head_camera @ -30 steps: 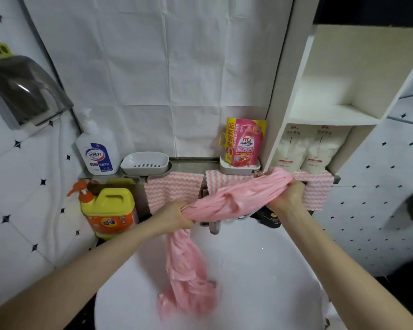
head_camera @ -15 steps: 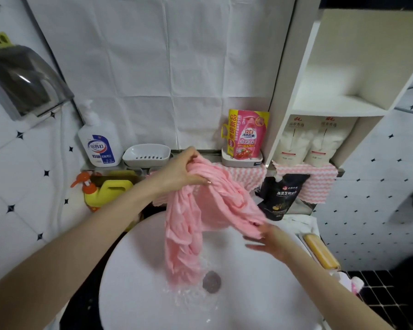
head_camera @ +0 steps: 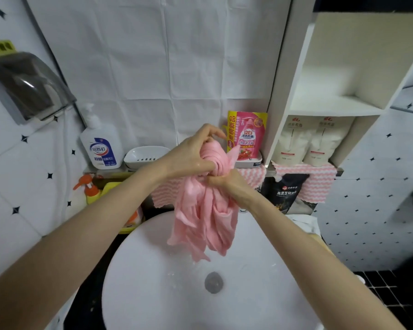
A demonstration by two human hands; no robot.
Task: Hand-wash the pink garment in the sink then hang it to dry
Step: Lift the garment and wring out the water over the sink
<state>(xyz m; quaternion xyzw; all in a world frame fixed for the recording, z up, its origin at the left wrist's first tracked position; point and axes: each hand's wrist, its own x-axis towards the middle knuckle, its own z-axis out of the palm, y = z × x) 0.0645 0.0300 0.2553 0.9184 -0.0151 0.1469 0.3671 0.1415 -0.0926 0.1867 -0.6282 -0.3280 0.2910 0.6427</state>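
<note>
Closest below me, the white sink [head_camera: 153, 294] shows its drain [head_camera: 214, 282] uncovered. Above it the pink garment [head_camera: 205, 217] hangs in wet folds, clear of the basin, its lower ends dangling over the bowl. My left grip [head_camera: 188, 156] is curled round the bunched top, and my right grip [head_camera: 227, 184] clamps the twist just beneath, touching the left. I judge the cloth soft, limp, water-heavy and slick, so I would hold thick bunches, not single edges. Beyond, a soap dish [head_camera: 143, 157] and pink detergent pouch [head_camera: 247, 136] stand by the back wall [head_camera: 200, 55].
</note>
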